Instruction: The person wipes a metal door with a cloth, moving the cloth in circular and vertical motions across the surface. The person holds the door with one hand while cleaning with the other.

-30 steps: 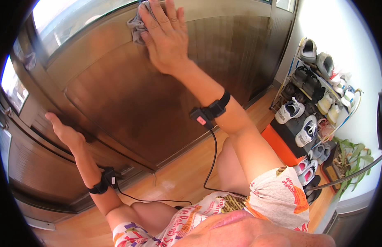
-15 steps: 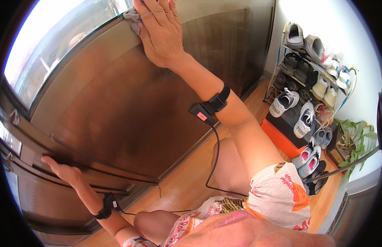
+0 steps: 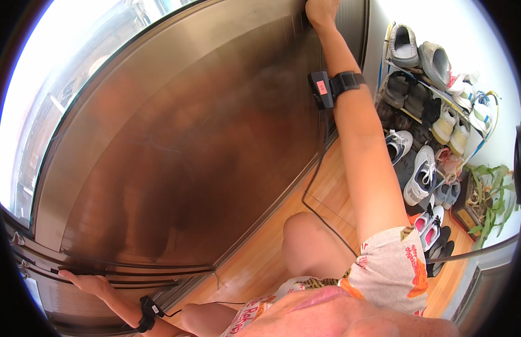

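Note:
My right hand [image 3: 322,11] reaches up to the top edge of the view, against the far right end of a shiny brown door panel [image 3: 182,168]. Its fingers are cut off there, so whatever it holds is out of sight. At the lower left, my left hand [image 3: 85,282] rests on the edge of the door frame, with a digit stretched out along it; the other fingers are partly hidden. Above the panel runs a bright window [image 3: 53,95].
A rack of shoes [image 3: 417,95] stands at the right wall, with more shoes [image 3: 422,175] below it. Beside them is a potted plant [image 3: 490,196]. Black straps with small devices [image 3: 321,90] sit on both forearms, trailing a cable [image 3: 304,196] over the wooden floor [image 3: 260,224].
My right hand has swept right along the top of the panel; the grey cloth seen under it before is now out of view. The view has shifted, and my left hand appears lower.

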{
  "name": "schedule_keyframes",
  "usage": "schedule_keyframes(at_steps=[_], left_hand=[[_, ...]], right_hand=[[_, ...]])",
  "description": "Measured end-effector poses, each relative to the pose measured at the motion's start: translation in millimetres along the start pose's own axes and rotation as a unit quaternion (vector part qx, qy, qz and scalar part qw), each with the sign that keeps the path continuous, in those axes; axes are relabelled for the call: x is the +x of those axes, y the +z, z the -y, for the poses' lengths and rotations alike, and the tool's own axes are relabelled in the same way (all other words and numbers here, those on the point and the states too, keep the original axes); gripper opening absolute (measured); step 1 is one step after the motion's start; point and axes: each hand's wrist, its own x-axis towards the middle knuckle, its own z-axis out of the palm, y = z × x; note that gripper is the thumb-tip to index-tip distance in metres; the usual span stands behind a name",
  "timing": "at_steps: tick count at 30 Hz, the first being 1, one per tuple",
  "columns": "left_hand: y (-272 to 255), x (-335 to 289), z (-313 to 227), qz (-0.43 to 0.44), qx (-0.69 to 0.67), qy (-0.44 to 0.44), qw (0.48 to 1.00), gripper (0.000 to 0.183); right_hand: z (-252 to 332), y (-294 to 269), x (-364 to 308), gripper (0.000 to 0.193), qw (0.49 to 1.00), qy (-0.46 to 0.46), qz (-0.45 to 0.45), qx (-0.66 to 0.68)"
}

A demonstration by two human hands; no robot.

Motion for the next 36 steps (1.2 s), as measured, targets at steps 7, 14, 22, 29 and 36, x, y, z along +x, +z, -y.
schedule_keyframes(at_steps=[7, 14, 22, 29, 36], left_hand=[[7.1, -6.2, -6.5, -0.010, -0.002, -0.019, 1.000, 0.085], [-5.6, 5.6, 3.6, 0.012, 0.014, 0.002, 1.000, 0.086], [-21.4, 25.5, 16.0, -0.016, 0.036, -0.010, 0.999, 0.085], [7.6, -7.1, -3.5, -0.029, 0.093, 0.041, 0.994, 0.088], [20.2, -14.4, -7.9, -0.071, 0.107, 0.034, 0.991, 0.082]], right_hand=[[70.9, -27.8, -62.6, 0.060, 0.983, -0.129, 0.066, 0.109], [-0.3, -40.9, 3.0, 0.027, 0.993, -0.062, -0.090, 0.032], [53.8, -50.2, -9.2, 0.021, 0.970, -0.140, -0.049, 0.192], [17.3, -40.1, 24.2, 0.023, 0.965, -0.072, -0.065, 0.244], [12.9, -12.4, 94.4, 0.026, 0.931, -0.144, -0.067, 0.329]])
